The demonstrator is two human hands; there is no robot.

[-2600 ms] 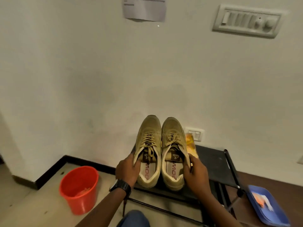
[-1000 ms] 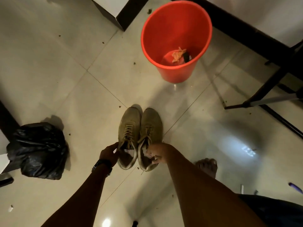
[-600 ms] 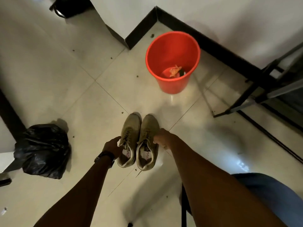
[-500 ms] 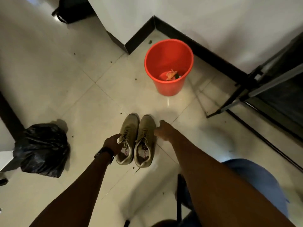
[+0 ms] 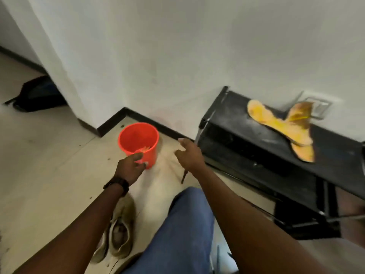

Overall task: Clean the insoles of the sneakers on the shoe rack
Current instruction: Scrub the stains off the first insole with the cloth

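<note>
Okay, nearest first. My view looks past a blue-jeaned knee. The sneakers sit on the floor tiles just left of it, side by side, openings up and both without insoles as far as I can tell.

The left hand, with a dark watch on its wrist, hangs in front of the red bucket. Its fingers are loosely curled and hold nothing I can make out. Contact with the bucket wall is too blurred to call. The right hand is stretched toward the black shoe rack, fingers spread, empty, short of the frame.

The two yellow insoles lie on the rack's top shelf, crossed over each other. One end tilts up toward the wall socket, and another looks to overhang the front edge. A dark backpack lies far left, beyond the wall corner.

My read is that the step is fetching the insoles. I'd pinch both where they overlap so they come off in one lift. I'd go straight up rather than drag, since they look thin and floppy and the dusty shelf would smear them. Pulling the bucket in with the left hand first should keep the cleaning close.

Writing: nothing legible. Any print inside the sneakers is a blur, and the bucket and insoles show no marks I can read.
</note>
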